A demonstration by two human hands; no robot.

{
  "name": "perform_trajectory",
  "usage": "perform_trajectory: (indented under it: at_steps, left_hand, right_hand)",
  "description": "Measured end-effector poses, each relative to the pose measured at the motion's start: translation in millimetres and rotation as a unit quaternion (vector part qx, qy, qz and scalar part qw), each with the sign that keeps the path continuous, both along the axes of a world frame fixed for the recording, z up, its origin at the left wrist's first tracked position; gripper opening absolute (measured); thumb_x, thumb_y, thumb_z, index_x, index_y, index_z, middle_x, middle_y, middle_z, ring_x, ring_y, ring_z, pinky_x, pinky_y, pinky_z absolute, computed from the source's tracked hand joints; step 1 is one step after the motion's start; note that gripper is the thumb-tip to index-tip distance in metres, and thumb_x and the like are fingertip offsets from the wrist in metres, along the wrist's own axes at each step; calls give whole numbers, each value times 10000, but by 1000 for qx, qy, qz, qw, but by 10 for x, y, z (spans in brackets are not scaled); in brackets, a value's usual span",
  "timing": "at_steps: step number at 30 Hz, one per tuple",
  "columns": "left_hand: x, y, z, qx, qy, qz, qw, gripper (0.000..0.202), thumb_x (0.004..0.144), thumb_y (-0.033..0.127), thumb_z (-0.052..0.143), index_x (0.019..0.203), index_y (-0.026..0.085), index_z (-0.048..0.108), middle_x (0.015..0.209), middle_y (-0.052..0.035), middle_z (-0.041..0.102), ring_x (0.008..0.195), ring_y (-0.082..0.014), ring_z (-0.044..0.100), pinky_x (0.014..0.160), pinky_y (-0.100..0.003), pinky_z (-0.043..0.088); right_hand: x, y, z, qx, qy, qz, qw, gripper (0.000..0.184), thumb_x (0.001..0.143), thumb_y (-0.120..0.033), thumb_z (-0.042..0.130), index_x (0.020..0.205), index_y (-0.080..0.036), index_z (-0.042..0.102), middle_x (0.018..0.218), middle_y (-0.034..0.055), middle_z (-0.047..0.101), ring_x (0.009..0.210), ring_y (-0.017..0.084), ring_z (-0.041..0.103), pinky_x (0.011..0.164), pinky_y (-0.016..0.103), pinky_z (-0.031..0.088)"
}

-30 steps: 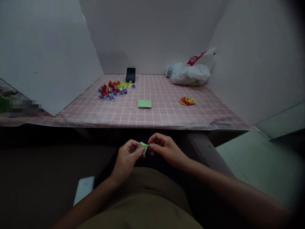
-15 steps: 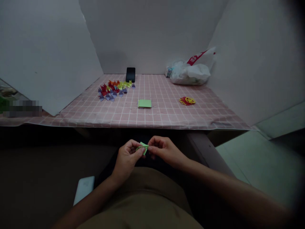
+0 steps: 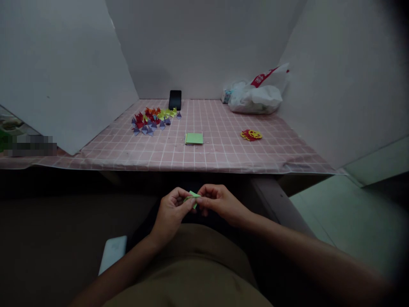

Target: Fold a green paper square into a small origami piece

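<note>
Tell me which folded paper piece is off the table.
The light green folded paper piece, pinched by the left hand and right hand; the other folded paper pieces, red, orange, yellow and purple, cluster on the pink checked table.

A phone (image 3: 175,100) stands near the wall (image 3: 201,51), left of a white plastic bag (image 3: 255,101) on the checked tablecloth (image 3: 220,155), and what may be a power bank (image 3: 112,254) lies lower left.

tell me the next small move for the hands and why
Probably pinch the fold of the held paper firmer with the right hand while the left hand steadies it: both hands grip it at its sides, and its green flaps stick out above and below the fingertips rather than lying flat.
</note>
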State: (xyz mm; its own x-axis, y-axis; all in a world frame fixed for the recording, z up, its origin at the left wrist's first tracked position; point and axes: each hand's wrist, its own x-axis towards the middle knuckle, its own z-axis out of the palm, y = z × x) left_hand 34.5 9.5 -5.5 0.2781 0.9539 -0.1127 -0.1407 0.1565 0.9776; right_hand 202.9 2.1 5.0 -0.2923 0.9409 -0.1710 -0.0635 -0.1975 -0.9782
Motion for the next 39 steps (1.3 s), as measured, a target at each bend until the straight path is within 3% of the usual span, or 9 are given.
perform_trajectory:
  at_steps: [11,16,20,29,39]
  left_hand:
    - [-12,26,-54,-31,-13,-38,999,190,743,296,747,778,143,641,701,1,670,604,-104,614,601,-219,496]
    - [-26,25,-82,-52,-51,-43,996,201,813,327,683,909,149,679,785,-22,684,686,-129,642,697,-267,543]
    - [-41,18,-93,-39,-59,-38,997,199,854,336,636,909,151,682,783,-25,677,702,-136,643,711,-271,548]
    - [-19,10,-27,-20,-31,-20,999,222,719,284,769,856,144,665,795,-20,696,685,-129,642,673,-252,532]
    - [0,-2,-9,-6,-2,9,1000,210,692,284,770,805,155,648,734,-3,683,610,-122,621,622,-254,511]
  right_hand:
    - [29,20,-48,-5,-2,9,1000,245,781,-358,675,699,-140,601,600,-3,636,456,83,550,476,214,413]
    - [22,16,-27,-5,-20,-18,1000,235,779,-344,662,673,-142,602,571,-16,613,434,76,526,458,209,398]
    - [22,17,-1,3,-32,-23,999,234,779,-350,661,684,-145,602,576,-20,604,439,73,522,462,209,393]
    - [21,5,-20,19,-32,-24,999,285,778,-404,676,681,-151,588,601,-14,598,471,83,531,478,219,402]
    - [-8,2,-22,26,-34,-21,999,321,781,-446,683,690,-155,584,608,-12,597,486,86,524,486,224,401]
